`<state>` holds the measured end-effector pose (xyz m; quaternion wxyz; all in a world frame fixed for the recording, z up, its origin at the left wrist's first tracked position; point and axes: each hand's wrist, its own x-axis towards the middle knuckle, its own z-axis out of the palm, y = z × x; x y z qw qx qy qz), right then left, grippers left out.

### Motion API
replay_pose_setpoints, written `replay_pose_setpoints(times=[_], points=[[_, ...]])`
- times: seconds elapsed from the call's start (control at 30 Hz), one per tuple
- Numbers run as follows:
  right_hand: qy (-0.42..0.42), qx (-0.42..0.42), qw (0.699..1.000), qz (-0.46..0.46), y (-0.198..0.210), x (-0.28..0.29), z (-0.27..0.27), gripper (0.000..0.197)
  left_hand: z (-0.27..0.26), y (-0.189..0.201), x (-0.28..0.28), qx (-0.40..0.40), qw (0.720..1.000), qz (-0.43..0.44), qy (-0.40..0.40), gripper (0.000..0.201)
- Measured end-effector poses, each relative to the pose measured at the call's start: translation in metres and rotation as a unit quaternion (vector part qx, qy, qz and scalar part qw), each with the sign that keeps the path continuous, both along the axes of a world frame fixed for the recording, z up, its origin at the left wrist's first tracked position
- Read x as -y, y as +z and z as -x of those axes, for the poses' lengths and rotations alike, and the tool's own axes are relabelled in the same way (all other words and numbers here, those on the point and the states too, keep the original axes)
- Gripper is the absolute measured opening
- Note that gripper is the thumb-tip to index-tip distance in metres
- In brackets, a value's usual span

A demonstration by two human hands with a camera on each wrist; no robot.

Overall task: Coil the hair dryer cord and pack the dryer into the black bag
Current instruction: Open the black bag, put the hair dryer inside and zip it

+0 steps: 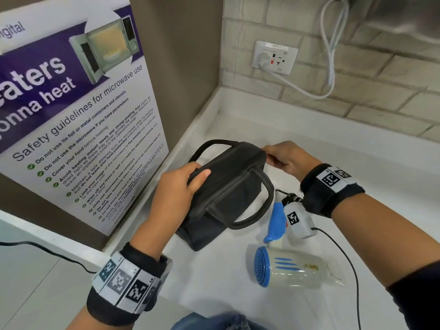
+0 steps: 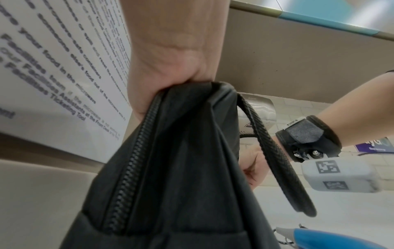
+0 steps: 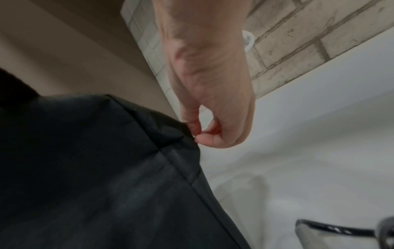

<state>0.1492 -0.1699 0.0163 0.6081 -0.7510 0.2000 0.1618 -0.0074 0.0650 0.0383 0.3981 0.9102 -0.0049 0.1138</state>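
Note:
The black bag (image 1: 223, 191) stands on the white counter (image 1: 309, 144) with both carry handles loose. My left hand (image 1: 194, 173) grips its top at the near left end, thumb on top; the zip (image 2: 132, 168) looks closed where I see it. My right hand (image 1: 267, 154) pinches the bag's far top corner (image 3: 187, 129) between thumb and fingertips. What it pinches there is hidden. The hair dryer (image 1: 292, 267), pale with a blue rear grille and folded blue handle (image 1: 276, 220), lies on the counter right of the bag. Its black cord bundle (image 1: 289, 197) sits partly under my right wrist.
A microwave safety poster (image 1: 78, 115) covers the wall on the left. A wall socket (image 1: 273, 57) with a white plug and white cable (image 1: 331, 55) is on the tiled back wall. A thin black wire (image 1: 345, 258) trails from my right wrist camera across the counter.

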Motion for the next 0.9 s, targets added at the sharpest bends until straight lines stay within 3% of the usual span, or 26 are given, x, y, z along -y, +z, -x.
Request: replay_pose_setpoints(times=[0.13,0.27,0.5,0.7,0.8,0.9], points=[[0.037,0.141,0.974,0.175,0.019,-0.01,0.011,0.022,0.001,-0.002,-0.001,0.008,1.0,-0.02,0.003,0.023],[0.115,0.313,0.888,0.317,0.046,-0.03,0.041,0.015,-0.001,-0.002,0.003,0.031,0.999,-0.015,0.022,0.026],[0.23,0.442,0.801,0.33,0.066,-0.065,0.092,0.014,-0.014,-0.001,0.007,-0.008,0.998,0.009,0.064,0.036],[0.289,0.604,0.649,0.361,0.039,-0.1,0.151,0.012,-0.027,0.0,0.003,-0.077,0.979,0.184,0.033,0.037],[0.324,0.661,0.585,0.34,0.022,-0.101,0.166,0.014,-0.03,0.001,-0.001,-0.081,0.983,0.162,-0.002,0.034],[0.337,0.675,0.541,0.371,0.017,-0.102,0.171,0.018,-0.032,0.0,-0.004,-0.082,0.988,0.123,-0.034,0.033]])
